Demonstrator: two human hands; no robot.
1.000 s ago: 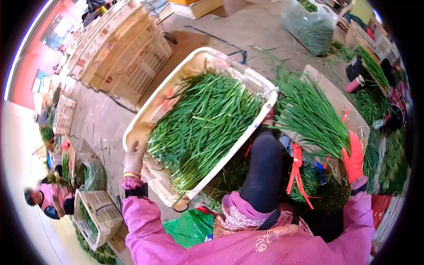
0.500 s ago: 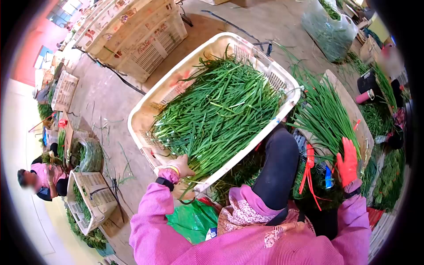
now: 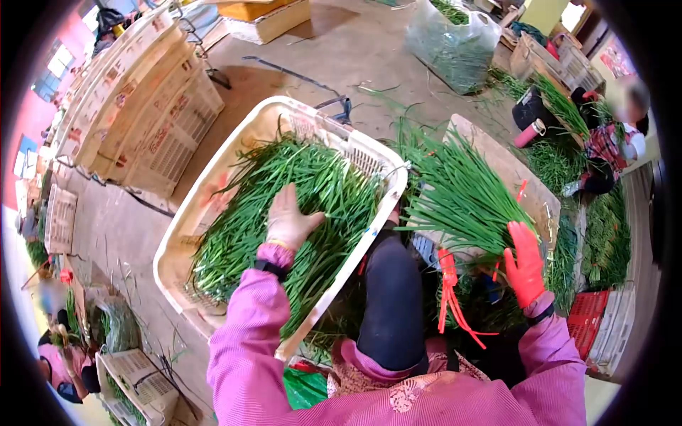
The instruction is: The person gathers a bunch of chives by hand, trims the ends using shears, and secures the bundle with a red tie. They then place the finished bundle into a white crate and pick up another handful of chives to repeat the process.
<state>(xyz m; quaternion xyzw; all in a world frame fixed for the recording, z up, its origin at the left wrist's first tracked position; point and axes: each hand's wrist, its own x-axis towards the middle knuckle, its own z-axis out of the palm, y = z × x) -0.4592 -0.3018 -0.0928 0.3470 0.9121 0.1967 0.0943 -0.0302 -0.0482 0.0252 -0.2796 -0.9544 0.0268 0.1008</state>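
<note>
A large white plastic crate [image 3: 355, 257] holds a loose heap of long green chives [image 3: 341, 177]. Over the heap is my left hand [image 3: 290, 219] in a pale glove, fingers stretched and thumb apart; contact with the leaves is hard to tell. To the right of the crate, a bundle of chives [image 3: 465, 192] lies fanned out on a board [image 3: 486, 145]. My right hand [image 3: 526, 264], in a red-orange glove, rests with outstretched fingers beside the stem ends. Red ties [image 3: 447, 280] hang near the board's lower edge, beside my knee.
Stacked crates [image 3: 167, 138] stand at the upper left. A clear plastic bag of greens [image 3: 455, 50] sits on the floor behind the board, with a pink bottle [image 3: 529, 133] further right. People work among greens at the far left and far right.
My left hand has left the crate's near-left corner and moved up over the chives, fingers now spread. My right hand stays at the bundle's stem ends. The view has shifted right.
</note>
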